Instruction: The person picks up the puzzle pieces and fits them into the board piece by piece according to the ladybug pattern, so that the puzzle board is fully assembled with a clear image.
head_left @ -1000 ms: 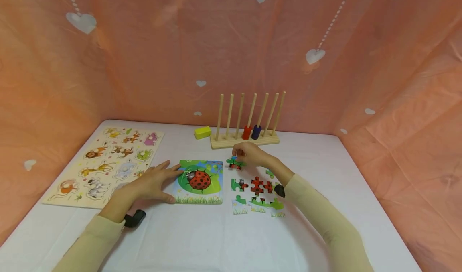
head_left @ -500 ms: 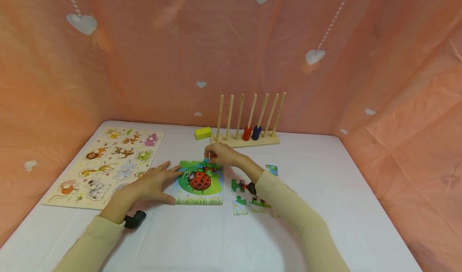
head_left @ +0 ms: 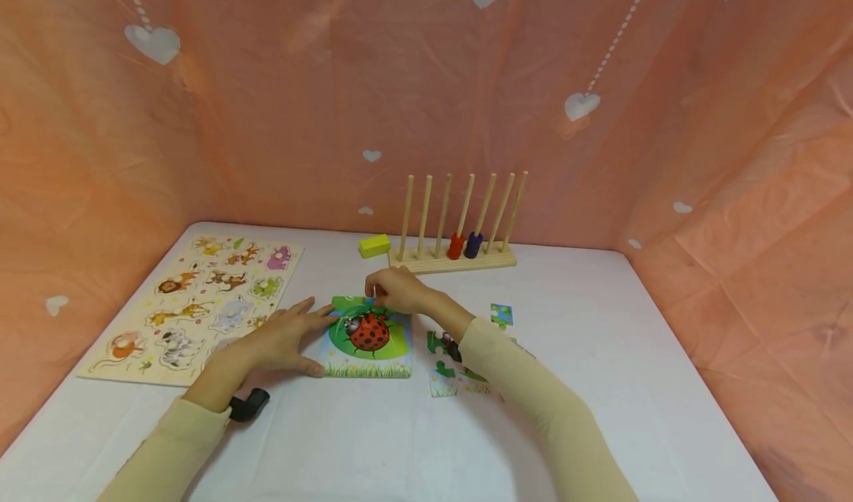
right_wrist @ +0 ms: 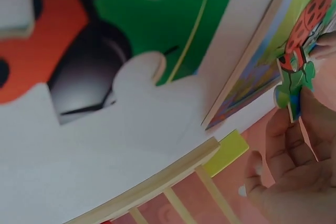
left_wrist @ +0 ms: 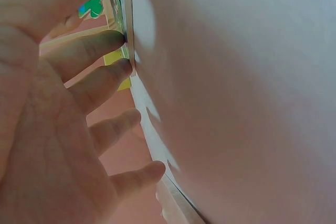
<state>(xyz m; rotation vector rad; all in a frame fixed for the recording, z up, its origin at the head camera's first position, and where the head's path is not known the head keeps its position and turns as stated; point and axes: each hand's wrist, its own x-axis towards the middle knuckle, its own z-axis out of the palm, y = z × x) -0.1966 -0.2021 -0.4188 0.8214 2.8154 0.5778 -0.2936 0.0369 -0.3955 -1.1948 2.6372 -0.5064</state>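
Carried leftward from beside the scattered pieces, one green, red and blue jigsaw piece (right_wrist: 299,80) is now over the far middle of a square board printed with a red ladybird on a green leaf (head_left: 368,335).

At far left lies a large pale wooden board covered with coloured animal figures (head_left: 200,309). Beside it, the person's left hand (head_left: 276,339) has its fingers spread, thumb and foremost fingertips at the ladybird board's left edge; it holds nothing. The right hand (head_left: 400,289) pinches the jigsaw piece between thumb and fingers, tilted in the right wrist view; whether it touches the board cannot be told.

As for progress, no piece shows laid flat on the ladybird board, though the hand hides part of its far side. Behind, a yellow oblong block (head_left: 375,246) sits beside a pale wooden peg rack (head_left: 453,263) with one red and one dark blue bead. To the right, several loose jigsaw pieces (head_left: 436,343) remain, partly covered by the sleeve, so their number is unclear; a blue and green corner piece (head_left: 502,315) lies farther back.
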